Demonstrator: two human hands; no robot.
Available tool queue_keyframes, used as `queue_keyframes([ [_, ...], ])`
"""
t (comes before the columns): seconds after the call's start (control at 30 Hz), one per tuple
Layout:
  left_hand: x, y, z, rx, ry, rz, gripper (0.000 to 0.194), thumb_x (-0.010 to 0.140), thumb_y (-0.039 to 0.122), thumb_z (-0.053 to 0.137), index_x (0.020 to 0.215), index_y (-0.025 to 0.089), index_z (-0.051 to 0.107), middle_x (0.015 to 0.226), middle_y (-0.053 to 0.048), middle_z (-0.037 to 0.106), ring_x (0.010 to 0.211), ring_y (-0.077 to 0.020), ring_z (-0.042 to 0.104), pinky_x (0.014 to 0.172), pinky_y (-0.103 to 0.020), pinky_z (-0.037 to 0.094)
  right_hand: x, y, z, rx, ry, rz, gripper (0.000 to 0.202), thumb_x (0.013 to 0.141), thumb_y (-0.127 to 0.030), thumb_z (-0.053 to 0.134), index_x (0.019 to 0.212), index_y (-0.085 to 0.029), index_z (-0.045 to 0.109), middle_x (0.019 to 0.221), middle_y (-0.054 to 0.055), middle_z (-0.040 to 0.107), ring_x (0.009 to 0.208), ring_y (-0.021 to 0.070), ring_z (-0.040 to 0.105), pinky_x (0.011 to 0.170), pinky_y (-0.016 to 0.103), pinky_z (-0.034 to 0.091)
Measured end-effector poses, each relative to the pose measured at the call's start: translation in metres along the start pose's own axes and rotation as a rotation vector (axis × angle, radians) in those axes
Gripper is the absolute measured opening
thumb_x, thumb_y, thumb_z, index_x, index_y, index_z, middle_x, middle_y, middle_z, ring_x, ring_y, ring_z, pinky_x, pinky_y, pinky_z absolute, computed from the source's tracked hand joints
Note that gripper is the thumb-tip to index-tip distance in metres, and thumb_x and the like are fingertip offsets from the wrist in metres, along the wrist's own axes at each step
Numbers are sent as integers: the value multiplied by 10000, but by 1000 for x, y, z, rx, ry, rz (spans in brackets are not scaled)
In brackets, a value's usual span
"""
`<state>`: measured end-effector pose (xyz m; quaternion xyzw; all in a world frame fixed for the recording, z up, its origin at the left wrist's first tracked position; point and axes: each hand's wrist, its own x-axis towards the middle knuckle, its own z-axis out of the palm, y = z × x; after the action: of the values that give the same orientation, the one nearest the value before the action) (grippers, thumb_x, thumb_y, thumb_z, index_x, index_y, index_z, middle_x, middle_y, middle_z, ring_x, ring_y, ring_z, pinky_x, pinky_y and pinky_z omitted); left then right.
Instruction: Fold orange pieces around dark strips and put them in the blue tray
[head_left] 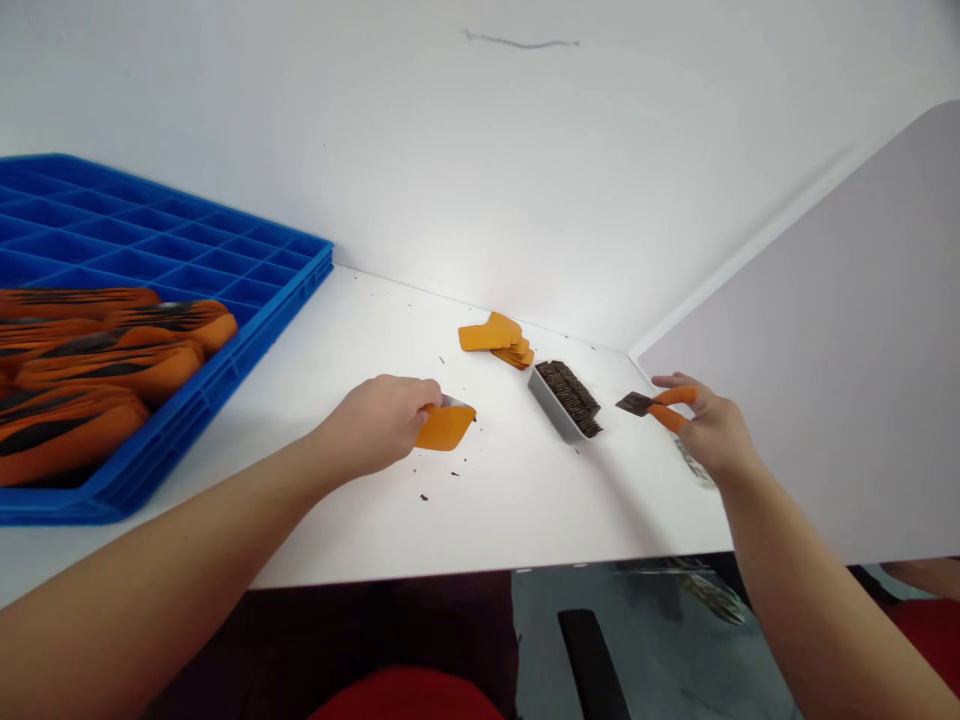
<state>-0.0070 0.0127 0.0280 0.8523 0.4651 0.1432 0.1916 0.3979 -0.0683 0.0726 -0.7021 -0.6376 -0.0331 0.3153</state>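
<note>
My left hand (382,425) is closed on a flat orange-yellow sleeve-like piece (448,428) just above the white table, with a greyish edge showing along its top. To the right, my right hand (712,430) pinches a thin dark square plate (635,403) between thumb and finger, whose tips have orange covers. Between the hands stands a small grey tray (553,408) packed with rows of thin dark plates (570,395). Behind it, a fanned pile of orange-yellow flat pieces (499,338) lies on the table.
A blue compartment tray (247,370) stands at the left, with bundles of orange and black pieces (112,360) in it. Small dark crumbs (424,497) dot the white table (360,540). A white wall rises behind, and a grey panel (825,350) is at the right.
</note>
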Motion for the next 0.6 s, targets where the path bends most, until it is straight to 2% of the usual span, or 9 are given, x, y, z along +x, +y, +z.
queue_keyframes([
  [0.07, -1, 1, 2, 38, -3, 46, 292, 808, 194, 386, 933, 234, 646, 909, -20, 677, 803, -209, 602, 659, -291, 423, -11, -19, 16, 249, 63, 58, 163, 717, -390, 666, 759, -241, 614, 1174, 28, 599, 1232, 298, 438, 1055, 592, 270],
  [0.13, 0, 1, 5, 80, -1, 112, 295, 790, 150, 404, 957, 233, 633, 946, -16, 671, 820, -200, 599, 674, -287, 420, -22, -46, 39, 511, 83, 32, 137, 718, -350, 695, 776, -250, 621, 1187, 20, 592, 1226, 283, 450, 1069, 569, 272],
  [0.27, 0, -2, 14, 145, 8, 160, 304, 764, 103, 430, 962, 236, 618, 938, -8, 656, 792, -182, 590, 626, -269, 408, -35, -108, 90, 871, -27, -28, 191, 712, -332, 719, 873, -254, 652, 1221, 31, 578, 1228, 285, 449, 1054, 543, 317],
  [0.4, -1, -4, 18, 148, 65, 223, 284, 762, 93, 451, 944, 230, 621, 899, -15, 645, 766, -180, 588, 598, -268, 411, -36, -152, 126, 1017, -77, 46, 178, 708, -367, 720, 783, -239, 622, 1226, 32, 578, 1217, 274, 461, 1029, 514, 356],
  [0.6, -2, -7, 18, 148, 78, 230, 293, 764, 94, 449, 961, 234, 615, 908, -30, 640, 752, -173, 589, 603, -261, 417, -39, -171, 147, 1096, -112, 163, 245, 689, -424, 725, 768, -223, 610, 1257, 54, 553, 1177, 281, 493, 992, 508, 395],
])
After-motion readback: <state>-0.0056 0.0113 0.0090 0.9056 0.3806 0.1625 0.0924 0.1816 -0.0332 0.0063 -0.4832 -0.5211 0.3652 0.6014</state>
